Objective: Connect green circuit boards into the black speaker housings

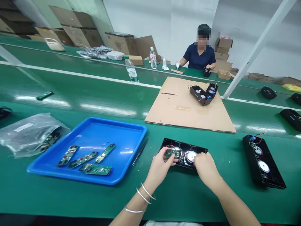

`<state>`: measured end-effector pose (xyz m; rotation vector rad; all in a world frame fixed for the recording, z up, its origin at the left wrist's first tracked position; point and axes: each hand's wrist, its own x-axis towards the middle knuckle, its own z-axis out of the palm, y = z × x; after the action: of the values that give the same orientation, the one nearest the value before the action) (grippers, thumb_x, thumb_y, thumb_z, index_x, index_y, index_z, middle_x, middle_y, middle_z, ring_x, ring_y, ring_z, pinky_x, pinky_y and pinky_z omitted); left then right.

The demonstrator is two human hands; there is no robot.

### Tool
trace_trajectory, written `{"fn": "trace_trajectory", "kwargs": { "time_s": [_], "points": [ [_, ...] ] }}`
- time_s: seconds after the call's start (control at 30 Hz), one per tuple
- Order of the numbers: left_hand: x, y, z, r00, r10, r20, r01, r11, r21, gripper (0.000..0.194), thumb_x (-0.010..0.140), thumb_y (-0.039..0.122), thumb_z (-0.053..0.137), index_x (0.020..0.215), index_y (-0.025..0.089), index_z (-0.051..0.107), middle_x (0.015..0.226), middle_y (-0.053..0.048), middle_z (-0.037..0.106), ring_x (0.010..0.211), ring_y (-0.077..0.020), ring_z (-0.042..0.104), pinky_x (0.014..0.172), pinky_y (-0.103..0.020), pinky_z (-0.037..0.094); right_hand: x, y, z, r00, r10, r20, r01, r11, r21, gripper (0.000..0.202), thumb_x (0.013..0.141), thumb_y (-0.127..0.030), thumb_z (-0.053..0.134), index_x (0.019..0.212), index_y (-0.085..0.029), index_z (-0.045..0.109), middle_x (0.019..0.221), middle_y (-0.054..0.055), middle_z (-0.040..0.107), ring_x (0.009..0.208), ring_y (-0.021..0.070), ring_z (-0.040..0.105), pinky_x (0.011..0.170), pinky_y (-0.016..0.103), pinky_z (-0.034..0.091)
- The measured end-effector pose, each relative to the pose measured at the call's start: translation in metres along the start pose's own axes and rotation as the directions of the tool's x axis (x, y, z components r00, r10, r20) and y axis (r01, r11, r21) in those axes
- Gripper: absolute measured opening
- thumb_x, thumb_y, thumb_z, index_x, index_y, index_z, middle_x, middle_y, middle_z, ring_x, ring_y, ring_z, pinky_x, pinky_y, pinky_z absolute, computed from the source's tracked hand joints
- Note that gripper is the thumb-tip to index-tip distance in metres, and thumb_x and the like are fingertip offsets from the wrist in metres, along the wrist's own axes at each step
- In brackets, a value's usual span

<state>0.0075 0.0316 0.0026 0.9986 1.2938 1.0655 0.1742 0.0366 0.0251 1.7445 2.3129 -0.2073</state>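
Note:
My left hand [162, 163] pinches a small green circuit board [173, 153] over the left part of an open black speaker housing [185, 145]. A round silver speaker [190, 157] shows inside the housing, and a red wire runs near the board. My right hand [207, 168] is closed at the right end of the housing, and what its fingers hold, if anything, is hidden. To the left, a blue tray [94, 128] holds several green circuit boards [96, 169]. Dark tweezers [141, 151] lie beside the tray.
A second open speaker housing [264, 166] lies at the right. Beyond my hands, a cardboard sheet [178, 110] carries two black housings [203, 95]. A plastic bag [28, 131] lies far left; a bottle [132, 71] stands behind. A person [199, 56] works across the table.

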Motion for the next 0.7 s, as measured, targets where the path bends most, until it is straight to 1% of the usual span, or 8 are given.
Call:
{"fn": "trace_trajectory", "kwargs": {
  "time_s": [0.13,0.23,0.3,0.37,0.47,0.53,0.6,0.7],
  "points": [
    [-0.002,-0.002,-0.003,1.0,-0.003,-0.025,0.003,1.0,-0.03,0.024,0.068,0.029,0.063,0.086,0.016,0.054,0.075,-0.004,0.067,0.071,-0.0227,0.07,0.065,-0.034,0.059,0.002,0.002,-0.002,1.0,0.024,0.014,-0.024,0.999,-0.025,0.02,0.075,0.001,0.053,0.071,-0.011,0.068,0.074,0.017,0.068,0.075,0.0275,0.063,0.065,0.034,0.04],
    [-0.001,-0.004,-0.003,0.999,-0.01,-0.034,0.008,0.998,-0.06,0.025,0.067,0.029,0.065,0.085,0.015,0.055,0.074,-0.003,0.067,0.07,-0.0226,0.07,0.064,-0.034,0.059,0.002,0.004,-0.006,1.0,0.028,0.001,-0.028,0.999,-0.031,0.023,0.077,0.001,0.049,0.071,-0.011,0.067,0.074,0.015,0.067,0.075,0.026,0.063,0.067,0.035,0.041],
    [0.002,-0.004,-0.002,0.999,-0.017,-0.031,0.014,0.996,-0.089,0.026,0.066,0.03,0.067,0.084,0.015,0.055,0.073,-0.003,0.067,0.069,-0.0227,0.07,0.064,-0.034,0.059,0.002,0.004,-0.008,0.998,0.011,-0.059,-0.011,1.0,0.004,0.02,0.082,-0.005,0.047,0.079,-0.013,0.065,0.083,0.013,0.066,0.082,0.0253,0.061,0.071,0.035,0.042],
    [0.005,-0.002,-0.001,1.0,-0.024,-0.018,0.022,0.992,-0.122,0.028,0.066,0.032,0.067,0.084,0.015,0.054,0.073,-0.003,0.067,0.069,-0.0229,0.07,0.065,-0.035,0.06,0.003,0.001,-0.008,0.982,-0.044,-0.185,0.071,0.987,0.144,0.015,0.085,-0.011,0.047,0.085,-0.015,0.062,0.089,0.01,0.063,0.087,0.0229,0.058,0.074,0.033,0.043],
    [0.011,0.001,-0.001,1.0,-0.025,-0.006,0.024,0.986,-0.163,0.028,0.067,0.033,0.067,0.083,0.015,0.052,0.075,-0.004,0.067,0.07,-0.0231,0.07,0.069,-0.036,0.059,0.007,-0.007,0.0,0.915,-0.102,-0.391,0.286,0.847,0.448,0.012,0.083,-0.01,0.048,0.08,-0.017,0.056,0.088,0.005,0.059,0.082,0.0167,0.055,0.075,0.028,0.044],
    [0.014,0.003,-0.002,1.0,-0.02,-0.01,0.018,0.985,-0.171,0.027,0.068,0.033,0.066,0.082,0.016,0.051,0.074,-0.004,0.067,0.071,-0.0231,0.071,0.07,-0.037,0.059,0.01,-0.014,0.006,0.898,-0.1,-0.428,0.361,0.723,0.589,0.012,0.084,-0.01,0.046,0.079,-0.019,0.053,0.085,0.003,0.057,0.077,0.0142,0.055,0.071,0.025,0.044],
    [0.016,0.004,-0.004,1.0,-0.012,-0.017,0.009,0.987,-0.159,0.026,0.068,0.033,0.065,0.08,0.016,0.05,0.073,-0.003,0.066,0.069,-0.0231,0.07,0.069,-0.037,0.059,0.013,-0.019,0.012,0.921,-0.074,-0.383,0.342,0.622,0.704,0.01,0.085,-0.014,0.045,0.078,-0.02,0.05,0.079,0.001,0.057,0.072,0.0136,0.054,0.067,0.025,0.043],
    [0.016,0.001,-0.006,0.999,0.011,-0.035,-0.014,0.993,-0.113,0.025,0.068,0.035,0.063,0.08,0.017,0.05,0.075,-0.003,0.066,0.067,-0.0224,0.07,0.067,-0.037,0.059,0.017,-0.022,0.018,0.976,-0.009,-0.219,0.196,0.479,0.856,0.008,0.08,-0.015,0.051,0.082,-0.021,0.046,0.071,-0.003,0.059,0.064,0.0127,0.054,0.06,0.024,0.041]
  ]
}}
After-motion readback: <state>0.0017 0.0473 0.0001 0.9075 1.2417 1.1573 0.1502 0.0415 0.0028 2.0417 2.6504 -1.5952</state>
